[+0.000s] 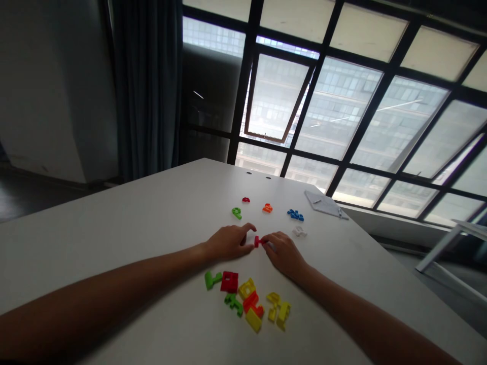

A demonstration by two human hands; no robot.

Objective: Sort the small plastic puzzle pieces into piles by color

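My right hand (282, 250) pinches a small red plastic piece (257, 242) between thumb and fingertips, just above or on the white table. Facing it from the left, my left hand (231, 242) has its thumb and index finger apart, with the red piece near the gap between them. Closer to me lies a loose group of plastic pieces: a green one (212, 280), a red square one (229, 281), a yellow one with a hole (247, 288), an orange one (253, 304) and several others in green and yellow.
Beyond my hands sit small groups of pieces: light green (236, 213), red (246, 200), orange (267, 208), blue (296, 215) and white (299, 231). Paper with a pen (325, 204) lies near the right edge of the white table (152, 228). Windows and a curtain (148, 91) stand behind.
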